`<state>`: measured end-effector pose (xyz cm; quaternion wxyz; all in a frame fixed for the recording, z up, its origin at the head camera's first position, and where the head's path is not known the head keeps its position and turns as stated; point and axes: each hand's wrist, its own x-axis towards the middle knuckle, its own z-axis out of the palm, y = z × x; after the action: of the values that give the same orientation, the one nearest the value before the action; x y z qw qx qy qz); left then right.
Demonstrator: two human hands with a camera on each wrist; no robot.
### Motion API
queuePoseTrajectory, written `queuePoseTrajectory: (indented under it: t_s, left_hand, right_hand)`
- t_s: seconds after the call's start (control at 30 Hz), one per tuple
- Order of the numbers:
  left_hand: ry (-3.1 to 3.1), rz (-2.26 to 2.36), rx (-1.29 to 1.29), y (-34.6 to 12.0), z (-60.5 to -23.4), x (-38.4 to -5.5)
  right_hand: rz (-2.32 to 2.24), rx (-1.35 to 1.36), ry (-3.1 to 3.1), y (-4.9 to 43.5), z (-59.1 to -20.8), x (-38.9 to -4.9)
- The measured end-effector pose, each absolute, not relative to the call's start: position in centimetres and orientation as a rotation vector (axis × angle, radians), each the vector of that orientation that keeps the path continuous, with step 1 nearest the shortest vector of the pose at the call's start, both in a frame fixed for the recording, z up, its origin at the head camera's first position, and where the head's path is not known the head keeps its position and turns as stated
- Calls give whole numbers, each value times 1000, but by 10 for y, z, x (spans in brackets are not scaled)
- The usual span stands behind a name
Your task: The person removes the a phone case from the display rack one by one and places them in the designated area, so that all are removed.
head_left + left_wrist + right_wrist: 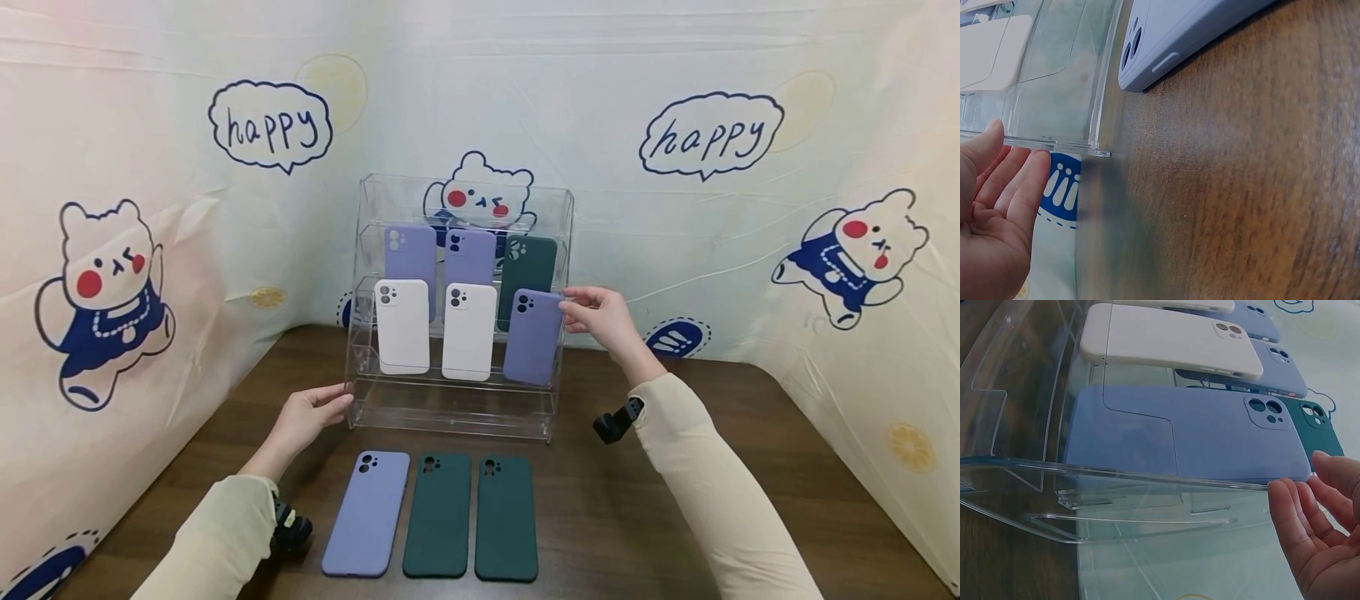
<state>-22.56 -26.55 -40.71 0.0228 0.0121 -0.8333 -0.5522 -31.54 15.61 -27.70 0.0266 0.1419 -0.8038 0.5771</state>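
Note:
A clear tiered display rack (450, 425) stands upright on the table. In its front filled tier are two white phone cases (402, 329) and a purple phone case (532, 337), which tilts slightly. Behind them stand two purple cases and a dark green phone case (542, 250). My left hand (307, 421) touches the rack's lower left side with fingers extended, the thumb (992, 132) by its edge. At the rack's right side, my right hand (603, 321) has its fingertips (1282, 487) against the side edge, by the top corner of the tilted purple case.
Flat on the table in front of the rack lie a purple phone case (367, 512) and two dark green phone cases (437, 515). A printed cloth (585, 125) hangs behind and along both sides of the brown table (637, 517).

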Motion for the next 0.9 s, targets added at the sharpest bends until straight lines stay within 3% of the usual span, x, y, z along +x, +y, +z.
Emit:
queuePoseTrajectory:
  t_s: [0.9]
  left_hand:
    - [-2581,-1707,22,-267,-409,-227]
  right_hand:
    - [1665,432,-2472,149,-285,-312]
